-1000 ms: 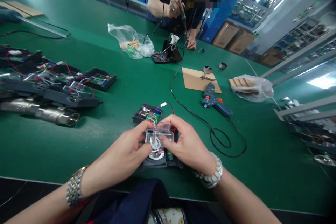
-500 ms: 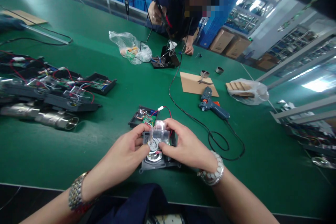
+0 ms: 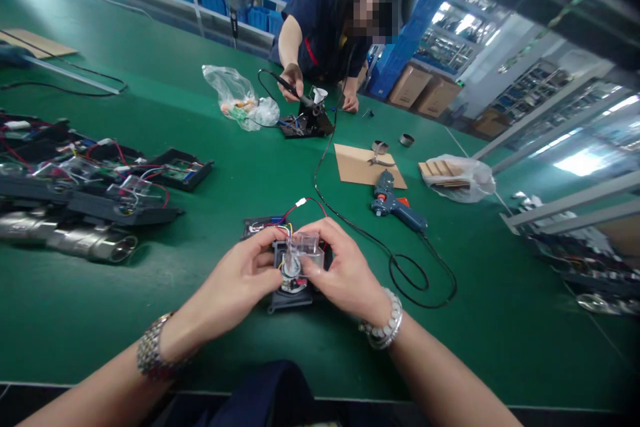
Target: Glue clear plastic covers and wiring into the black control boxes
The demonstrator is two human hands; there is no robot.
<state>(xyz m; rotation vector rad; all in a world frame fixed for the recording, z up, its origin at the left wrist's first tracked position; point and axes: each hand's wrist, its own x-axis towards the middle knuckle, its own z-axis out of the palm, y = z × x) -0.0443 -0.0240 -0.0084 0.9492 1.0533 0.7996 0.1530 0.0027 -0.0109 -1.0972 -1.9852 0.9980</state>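
Observation:
A dark grey plastic housing point(image 3: 290, 302) lies on the green table close in front of me. Over it is a small round white mechanism point(image 3: 291, 268), joined to or set against a clear plastic part point(image 3: 311, 253). My left hand point(image 3: 243, 277) grips the mechanism's left side, thumb at its lower edge and fingertips by thin wires at the top. My right hand point(image 3: 345, 270) pinches the clear part from the right. Behind my fingers is a second dark housing half point(image 3: 251, 225), mostly hidden. Red and black wires with a white connector point(image 3: 301, 202) arch above it.
Similar opened housings point(image 3: 120, 207) and metal valve bodies point(image 3: 95, 237) crowd the left. A glue gun point(image 3: 400, 208), its looping black cable point(image 3: 425, 273), a cardboard sheet point(image 3: 350, 167) and pliers point(image 3: 383, 161) lie right. Opposite, a co-worker's hand point(image 3: 293, 80) holds a black pen-shaped tool.
The clear part and mechanism have tilted and shifted slightly between my hands, still held. Across the table, the co-worker's tool has come down to the dark unit there. My view has shifted a little.

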